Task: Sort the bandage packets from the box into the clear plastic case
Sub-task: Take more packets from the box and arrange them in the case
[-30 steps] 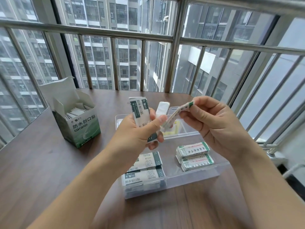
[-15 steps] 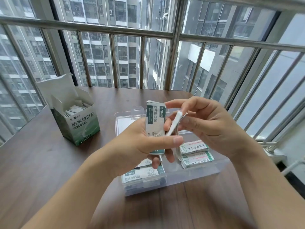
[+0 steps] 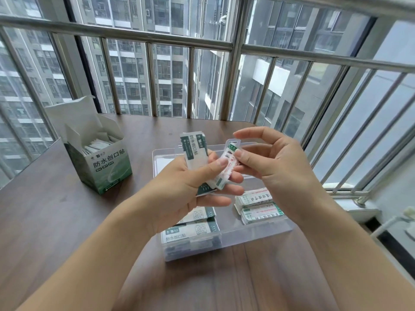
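Above the clear plastic case [image 3: 253, 234], my left hand [image 3: 188, 194] grips a small stack of green-and-white bandage packets [image 3: 194, 151], thumb across the front. My right hand [image 3: 276, 162] pinches one narrow red-printed packet [image 3: 226, 167] at its upper end; the packet's lower end lies on my left fingers. Inside the case, wide green packets [image 3: 190, 230] lie stacked at the front left and narrow packets [image 3: 258, 205] at the right. The open green bandage box [image 3: 105, 169], with more packets inside, stands on the table at the left.
The case's open lid [image 3: 161, 160] lies flat behind it on the brown wooden table [image 3: 45, 221]. Metal railing bars [image 3: 233, 70] and windows close off the table's far and right sides.
My left hand has tilted its stack to the left. My right hand has turned the narrow packet face-up and lowered it onto my left fingers.
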`<state>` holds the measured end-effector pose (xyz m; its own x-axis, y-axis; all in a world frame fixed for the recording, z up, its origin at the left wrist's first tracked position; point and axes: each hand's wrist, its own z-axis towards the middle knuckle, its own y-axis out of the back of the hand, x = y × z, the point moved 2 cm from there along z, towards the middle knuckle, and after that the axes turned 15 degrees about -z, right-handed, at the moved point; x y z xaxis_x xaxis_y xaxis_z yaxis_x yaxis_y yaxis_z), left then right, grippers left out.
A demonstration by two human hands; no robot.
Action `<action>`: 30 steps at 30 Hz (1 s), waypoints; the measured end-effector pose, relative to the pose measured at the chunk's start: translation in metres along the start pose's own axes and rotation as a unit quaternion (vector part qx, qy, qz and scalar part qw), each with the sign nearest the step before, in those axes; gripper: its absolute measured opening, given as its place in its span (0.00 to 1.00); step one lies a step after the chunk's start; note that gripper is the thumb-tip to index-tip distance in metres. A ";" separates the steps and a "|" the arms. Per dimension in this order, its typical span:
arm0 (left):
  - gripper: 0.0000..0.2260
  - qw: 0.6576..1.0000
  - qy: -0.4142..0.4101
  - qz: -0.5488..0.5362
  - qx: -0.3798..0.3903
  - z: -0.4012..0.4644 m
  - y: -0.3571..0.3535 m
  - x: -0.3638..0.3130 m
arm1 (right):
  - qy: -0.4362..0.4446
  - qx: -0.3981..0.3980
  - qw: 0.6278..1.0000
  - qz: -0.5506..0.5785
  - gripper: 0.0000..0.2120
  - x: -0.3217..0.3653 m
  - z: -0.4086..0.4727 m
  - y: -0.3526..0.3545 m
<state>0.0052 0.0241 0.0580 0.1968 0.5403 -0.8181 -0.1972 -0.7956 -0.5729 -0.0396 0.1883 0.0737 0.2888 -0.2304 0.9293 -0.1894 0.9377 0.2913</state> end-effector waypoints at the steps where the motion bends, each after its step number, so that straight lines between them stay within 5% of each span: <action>1: 0.17 1.000 0.000 -0.005 -0.005 0.001 0.001 0.001 | 0.021 0.008 0.999 -0.042 0.13 0.002 0.000 0.000; 5: 0.14 1.000 0.005 -0.021 -0.023 0.002 0.002 0.002 | 0.152 0.115 0.933 -0.305 0.23 0.013 0.007 0.005; 11: 0.16 0.999 0.016 0.016 -0.034 0.003 0.003 0.000 | 0.252 0.163 0.828 -0.474 0.13 0.025 0.022 0.012; 16: 0.28 0.999 0.038 0.020 -0.032 0.003 0.000 -0.001 | 0.142 0.195 0.892 -0.382 0.16 0.017 0.026 0.033; 19: 0.20 0.999 0.024 0.019 -0.035 0.003 0.001 -0.002 | 0.082 0.218 0.934 -0.270 0.19 0.010 0.021 0.044; 30: 0.16 0.999 0.001 0.042 -0.024 0.002 -0.002 0.000 | 0.095 0.259 0.926 -0.258 0.13 0.008 0.017 0.031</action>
<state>0.0038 0.0263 0.0593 0.1827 0.4701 -0.8635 -0.1665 -0.8508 -0.4984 -0.0588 0.2110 0.0943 0.6165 -0.5168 0.5940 -0.3911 0.4538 0.8007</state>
